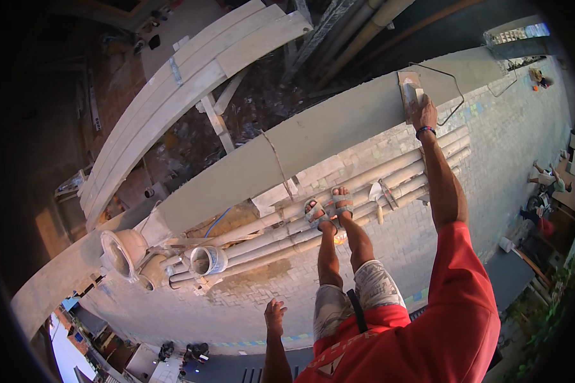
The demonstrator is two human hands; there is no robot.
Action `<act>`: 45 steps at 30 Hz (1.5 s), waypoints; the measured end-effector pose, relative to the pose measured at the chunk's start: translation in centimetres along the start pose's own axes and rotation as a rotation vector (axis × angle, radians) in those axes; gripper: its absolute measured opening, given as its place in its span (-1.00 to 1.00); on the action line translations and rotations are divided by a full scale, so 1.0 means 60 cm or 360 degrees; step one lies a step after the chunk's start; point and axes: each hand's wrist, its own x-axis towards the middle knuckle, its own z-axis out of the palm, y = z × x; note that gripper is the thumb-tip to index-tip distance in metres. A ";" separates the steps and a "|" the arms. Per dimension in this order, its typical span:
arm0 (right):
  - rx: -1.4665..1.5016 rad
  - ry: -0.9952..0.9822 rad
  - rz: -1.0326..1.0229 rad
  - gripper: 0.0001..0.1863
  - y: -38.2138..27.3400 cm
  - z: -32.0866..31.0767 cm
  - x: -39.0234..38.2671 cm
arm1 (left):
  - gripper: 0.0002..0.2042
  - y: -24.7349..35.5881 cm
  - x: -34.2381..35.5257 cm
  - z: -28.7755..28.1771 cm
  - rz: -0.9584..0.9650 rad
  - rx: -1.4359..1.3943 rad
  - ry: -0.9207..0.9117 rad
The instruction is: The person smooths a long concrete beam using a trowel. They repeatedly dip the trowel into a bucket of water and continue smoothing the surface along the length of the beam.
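Note:
My right hand (424, 113), with a beaded band at its wrist, is closed round the handle of a plastering float (407, 80). The flat board of the float lies against the smooth grey plastered band (345, 131) in front of me. My left hand (275, 315) hangs low at my left side, away from everything, its fingers loosely bent and apart with nothing in them. Between the two hands, my sandalled feet (329, 207) stand on a row of bamboo poles (287, 228). Right of my feet, a pointed trowel (377, 193) rests on the poles.
A bucket (216, 260) and a wide basin (124, 252) stand at the left end of the poles. Curved pale boards (191, 96) rise beyond the plastered band. A bent metal rod (457, 96) loops over it at right. Far below lies a paved street (492, 159) with people.

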 end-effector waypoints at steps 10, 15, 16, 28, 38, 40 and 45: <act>0.0438 -0.0624 -0.0739 -0.45 -0.325 0.058 -0.268 | -0.47 0.032 0.039 0.009 0.0227 0.0150 -0.0090; 0.0383 -0.0156 -0.0369 -0.51 -0.173 -0.030 -0.160 | -0.47 0.111 -0.004 0.042 0.0281 0.0110 -0.0149; 0.0358 -0.0133 -0.0259 -0.51 -0.131 -0.040 -0.143 | -0.47 0.111 0.000 0.049 0.0304 0.0082 -0.0173; 0.0090 -0.0051 0.0133 -0.48 0.049 0.003 0.059 | -0.57 0.029 0.028 0.022 0.0676 0.0497 -0.0263; 0.0371 -0.0453 -0.0578 -0.44 -0.235 0.056 -0.232 | -0.62 0.250 0.098 0.190 0.1099 0.0639 -0.0211; 0.0421 -0.0709 -0.0771 -0.45 -0.269 0.049 -0.286 | -0.61 0.361 0.067 0.267 0.1196 0.0631 -0.0085; 0.0484 -0.0032 -0.0274 -0.56 -0.149 -0.015 -0.156 | -0.51 0.527 -0.003 0.371 0.1906 0.0774 0.0297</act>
